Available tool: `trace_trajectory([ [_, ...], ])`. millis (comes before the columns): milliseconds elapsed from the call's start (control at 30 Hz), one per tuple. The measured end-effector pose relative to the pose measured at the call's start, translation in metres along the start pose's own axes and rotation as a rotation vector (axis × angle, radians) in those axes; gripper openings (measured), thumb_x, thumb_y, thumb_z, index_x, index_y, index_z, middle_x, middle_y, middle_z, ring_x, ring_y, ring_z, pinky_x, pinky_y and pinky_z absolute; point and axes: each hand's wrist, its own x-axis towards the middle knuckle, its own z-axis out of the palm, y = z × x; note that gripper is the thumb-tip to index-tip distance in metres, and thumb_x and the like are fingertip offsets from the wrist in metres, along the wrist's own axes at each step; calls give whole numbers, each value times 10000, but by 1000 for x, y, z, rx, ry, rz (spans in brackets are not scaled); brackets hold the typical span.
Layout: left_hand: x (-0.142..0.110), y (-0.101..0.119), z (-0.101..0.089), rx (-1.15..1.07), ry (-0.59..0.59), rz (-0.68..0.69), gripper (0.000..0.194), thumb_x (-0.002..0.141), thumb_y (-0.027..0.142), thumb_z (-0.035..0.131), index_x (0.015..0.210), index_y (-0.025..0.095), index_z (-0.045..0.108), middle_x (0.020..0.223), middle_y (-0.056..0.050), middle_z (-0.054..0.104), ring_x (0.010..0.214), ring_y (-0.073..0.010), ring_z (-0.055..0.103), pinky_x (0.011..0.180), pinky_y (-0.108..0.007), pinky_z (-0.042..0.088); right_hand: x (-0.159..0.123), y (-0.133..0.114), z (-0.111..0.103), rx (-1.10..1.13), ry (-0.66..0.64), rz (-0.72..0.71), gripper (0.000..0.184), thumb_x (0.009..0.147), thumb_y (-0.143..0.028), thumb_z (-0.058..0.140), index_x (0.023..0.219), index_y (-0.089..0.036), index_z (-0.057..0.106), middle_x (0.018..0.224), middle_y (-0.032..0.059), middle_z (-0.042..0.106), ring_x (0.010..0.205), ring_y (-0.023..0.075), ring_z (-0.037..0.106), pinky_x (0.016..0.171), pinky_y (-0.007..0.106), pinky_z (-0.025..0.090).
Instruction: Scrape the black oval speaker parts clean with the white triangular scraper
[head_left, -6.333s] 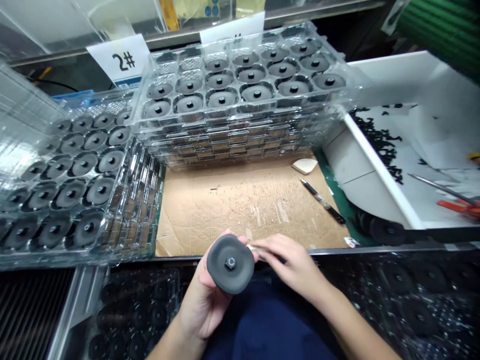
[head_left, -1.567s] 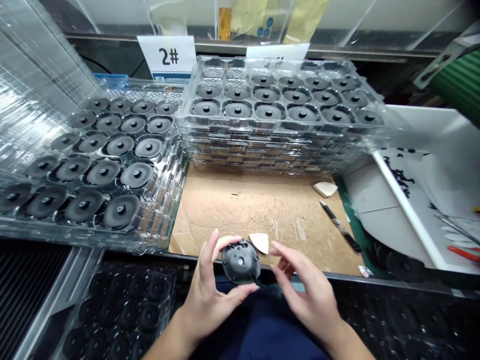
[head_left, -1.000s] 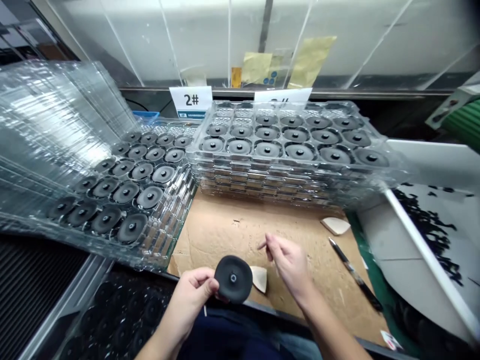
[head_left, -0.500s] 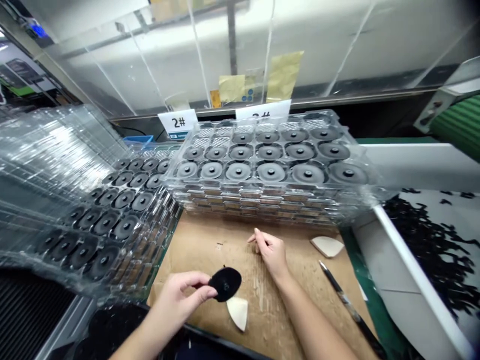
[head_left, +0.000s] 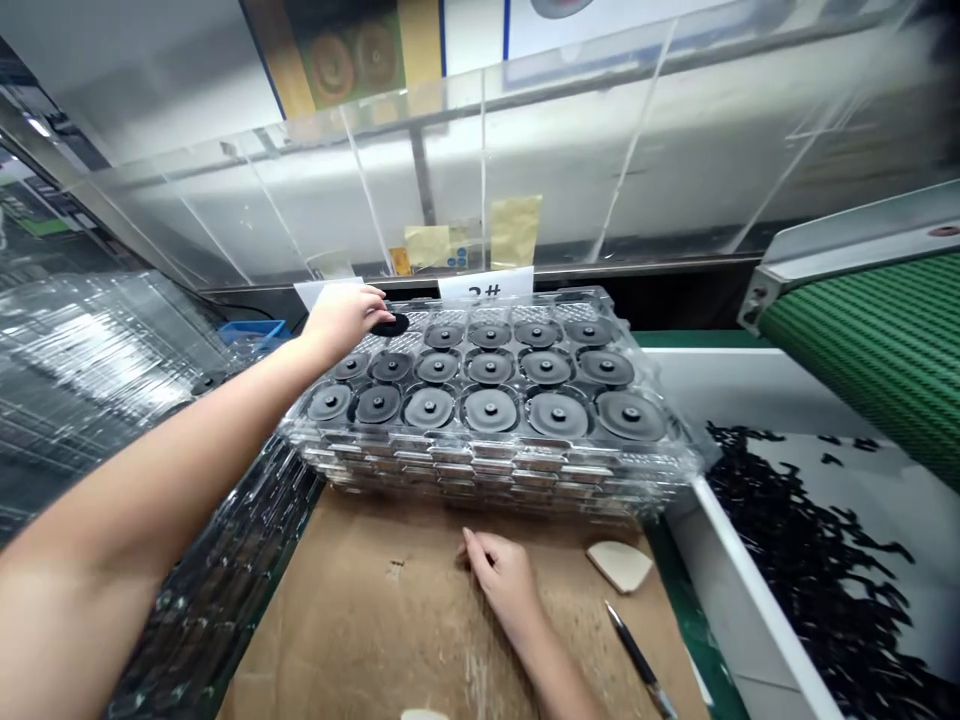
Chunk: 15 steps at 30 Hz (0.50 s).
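My left hand [head_left: 343, 313] reaches far out and grips a round black disc part [head_left: 391, 324] over the back-left corner of the top clear tray [head_left: 480, 452]. That tray tops a stack and holds several black discs [head_left: 490, 408] in its pockets. My right hand [head_left: 501, 572] rests on the brown cardboard sheet [head_left: 352, 620] just in front of the tray stack, fingers curled loosely with the forefinger pointing out, nothing visible in it.
A second stack of clear trays [head_left: 82, 360] stands at the left. A white bin [head_left: 750, 600] with several small black pieces [head_left: 817, 560] is at the right, below a green conveyor belt [head_left: 877, 340]. A beige wedge [head_left: 619, 565] and a pen [head_left: 637, 660] lie on the cardboard.
My left hand has carried the black disc from near my body up to the far left corner of the top tray. My right hand stayed on the cardboard. The view has tilted upward.
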Motion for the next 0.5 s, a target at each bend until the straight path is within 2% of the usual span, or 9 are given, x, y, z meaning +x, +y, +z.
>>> trace_trajectory([
  [67,18,-12,28,-7,-45,-45,223,832,326,548,897,139,651,1062,-84,662,1016,-230,595,901,-456,453,0,0,0,-26,-12,3,222,926,-333,492,926,-142,606,862,15,627,722,120,608,688,296,520],
  [133,24,-20,49,-19,-63,-85,257,846,333,531,1009,149,604,1068,-67,637,949,-207,608,828,-433,496,0,0,1,-48,-23,5,216,925,-330,494,951,-145,602,894,23,626,740,123,607,692,297,520],
  [233,17,-24,56,-18,0,-139,309,855,323,516,1113,158,557,1191,-93,580,1084,-243,550,912,-498,441,0,0,1,-69,-39,5,215,927,-330,492,946,-147,604,890,21,627,734,121,606,692,295,520],
  [300,2,-22,42,-17,40,-164,340,873,307,475,1163,140,536,1311,-137,506,1254,-287,416,1017,-539,325,0,1,2,-76,-47,5,217,928,-329,490,933,-145,605,874,18,627,727,120,606,693,297,519],
  [367,-24,-18,18,-28,28,-162,372,881,311,441,1193,131,534,1415,-165,404,1358,-315,254,1076,-510,240,0,1,2,-77,-51,2,214,926,-328,492,943,-146,604,889,21,627,739,122,606,697,298,519],
  [433,-67,-14,-10,-46,-18,-142,385,861,372,462,1183,182,554,1457,-118,365,1368,-314,238,1077,-494,243,0,1,2,-77,-53,1,213,926,-327,493,955,-147,602,903,24,626,745,124,606,699,300,520],
  [500,-126,-11,-33,-65,-106,-122,411,851,450,442,1189,239,545,1490,-33,321,1365,-307,246,1066,-517,244,1,1,1,-79,-54,2,213,925,-327,494,969,-147,599,915,27,624,751,126,607,700,302,520],
])
